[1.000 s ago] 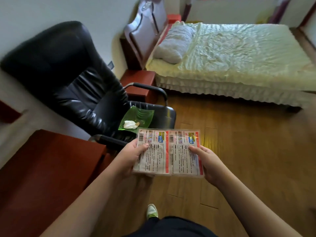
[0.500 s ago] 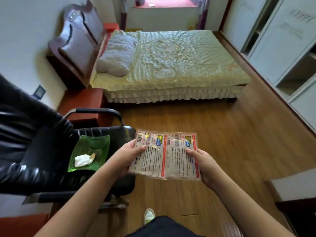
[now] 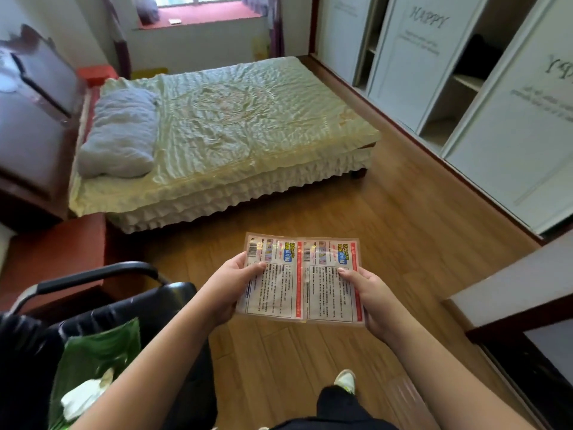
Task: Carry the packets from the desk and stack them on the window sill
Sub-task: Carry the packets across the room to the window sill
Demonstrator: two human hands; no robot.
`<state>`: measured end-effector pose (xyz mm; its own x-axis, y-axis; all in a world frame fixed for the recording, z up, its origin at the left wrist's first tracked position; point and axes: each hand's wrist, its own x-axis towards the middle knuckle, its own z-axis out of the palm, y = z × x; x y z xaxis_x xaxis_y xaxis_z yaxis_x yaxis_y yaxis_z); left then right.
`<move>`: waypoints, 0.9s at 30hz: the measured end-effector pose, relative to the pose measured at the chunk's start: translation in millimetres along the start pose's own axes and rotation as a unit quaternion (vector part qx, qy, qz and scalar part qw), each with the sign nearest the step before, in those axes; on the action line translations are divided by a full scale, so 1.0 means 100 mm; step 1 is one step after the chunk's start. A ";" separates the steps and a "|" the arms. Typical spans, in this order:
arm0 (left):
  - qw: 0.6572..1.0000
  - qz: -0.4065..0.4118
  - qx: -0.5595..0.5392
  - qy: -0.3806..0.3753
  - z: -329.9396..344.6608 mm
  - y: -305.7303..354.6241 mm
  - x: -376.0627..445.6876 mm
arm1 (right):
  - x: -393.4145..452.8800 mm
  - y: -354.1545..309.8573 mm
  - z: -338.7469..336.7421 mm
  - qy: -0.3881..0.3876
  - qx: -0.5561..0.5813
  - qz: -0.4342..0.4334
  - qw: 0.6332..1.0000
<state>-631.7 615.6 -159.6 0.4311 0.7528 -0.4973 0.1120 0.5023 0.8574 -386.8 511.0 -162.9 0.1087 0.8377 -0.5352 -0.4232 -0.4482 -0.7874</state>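
Two flat packets [image 3: 300, 279] with red borders, barcodes and printed text lie side by side, held out in front of me above the wooden floor. My left hand [image 3: 231, 285] grips their left edge, thumb on top. My right hand [image 3: 370, 297] grips the right edge the same way. The red window sill [image 3: 214, 17] is far ahead at the top, beyond the bed, with a small flat item [image 3: 174, 21] lying on it.
A bed [image 3: 235, 125] with a pale yellow cover and a grey pillow [image 3: 121, 135] fills the middle. A black office chair [image 3: 130, 308] with a green dish [image 3: 96, 361] is at lower left. White wardrobe doors [image 3: 483, 97] line the right wall. Bare floor [image 3: 412, 209] runs between bed and wardrobe.
The view has swung right and forward: the chair slid to the lower left, the window sill and wardrobe came into view. Both hands keep the same hold on the packets.
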 end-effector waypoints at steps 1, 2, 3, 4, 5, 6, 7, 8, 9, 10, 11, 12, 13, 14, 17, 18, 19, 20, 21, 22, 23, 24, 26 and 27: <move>1.000 -0.002 0.002 -0.009 0.09 0.07 0.13 | 0.07 -0.08 -0.11 0.008 0.007 -0.005 1.000; 1.000 -0.002 0.005 -0.017 0.19 0.14 0.26 | 0.14 -0.17 -0.21 0.015 0.016 -0.010 1.000; 1.000 -0.001 0.010 -0.021 0.28 0.21 0.40 | 0.21 -0.26 -0.32 0.019 0.024 -0.014 0.999; 1.000 0.003 0.016 -0.022 0.39 0.29 0.54 | 0.28 -0.37 -0.44 0.021 0.028 -0.018 0.999; 0.999 0.006 0.022 -0.024 0.49 0.38 0.68 | 0.36 -0.49 -0.55 0.023 0.029 -0.019 0.999; 0.999 0.008 0.025 -0.027 0.60 0.46 0.81 | 0.43 -0.61 -0.66 0.024 0.030 -0.019 0.999; 0.999 0.009 0.028 -0.032 0.71 0.54 0.94 | 0.50 -0.72 -0.77 0.026 0.031 -0.020 0.999; 0.999 0.011 0.030 -0.039 0.83 0.63 1.07 | 0.56 -0.83 -0.88 0.027 0.033 -0.024 0.999; 0.998 0.011 0.030 -0.045 0.95 0.71 1.19 | 0.62 -0.94 -0.98 0.028 0.034 -0.028 0.999; 0.998 0.009 0.029 -0.048 1.07 0.78 1.31 | 0.67 -1.05 -1.09 0.029 0.035 -0.030 0.998; 0.998 0.008 0.030 -0.048 1.18 0.85 1.43 | 0.72 -1.15 -1.20 0.031 0.037 -0.033 0.998; 0.998 0.006 0.033 -0.048 1.29 0.91 1.53 | 0.77 -1.24 -1.30 0.034 0.040 -0.036 0.998; 0.998 0.005 0.036 -0.048 1.39 0.97 1.63 | 0.81 -1.32 -1.41 0.037 0.043 -0.037 0.998; 0.998 0.005 0.039 -0.050 1.49 1.03 1.73 | 0.85 -1.40 -1.51 0.038 0.046 -0.038 0.998; 0.997 0.003 0.046 -0.055 1.71 1.17 1.98 | 0.97 -1.59 -1.77 0.037 0.048 -0.040 0.997; 0.997 0.001 0.047 -0.057 1.77 1.21 2.06 | 1.02 -1.64 -1.84 0.038 0.051 -0.042 0.997; 0.997 -0.002 0.048 -0.059 1.83 1.24 2.13 | 1.07 -1.69 -1.90 0.039 0.053 -0.044 0.997; 0.997 -0.004 0.049 -0.060 1.88 1.28 2.21 | 1.12 -1.74 -1.95 0.039 0.055 -0.046 0.997; 0.997 -0.007 0.051 -0.061 1.92 1.32 2.30 | 1.18 -1.79 -2.00 0.039 0.057 -0.047 0.996; 0.997 -0.009 0.053 -0.061 1.96 1.35 2.40 | 1.26 -1.84 -2.04 0.039 0.061 -0.047 0.996; 0.996 -0.010 0.057 -0.062 1.99 1.39 2.50 | 1.33 -1.90 -2.09 0.041 0.067 -0.045 0.996; 0.996 -0.012 0.061 -0.063 2.02 1.42 2.60 | 1.41 -1.95 -2.13 0.046 0.072 -0.043 0.995; 0.995 -0.018 0.064 -0.070 2.04 1.51 2.84 | 1.59 -2.05 -2.21 0.058 0.082 -0.043 0.994; 0.995 -0.020 0.065 -0.074 2.05 1.56 2.97 | 1.68 -2.11 -2.24 0.065 0.088 -0.044 0.993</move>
<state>-302.9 830.3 -146.3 0.5499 0.6584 -0.5139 0.2412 0.4639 0.8524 -77.5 676.0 -155.2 0.2621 0.8190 -0.5104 -0.5568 -0.3037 -0.7731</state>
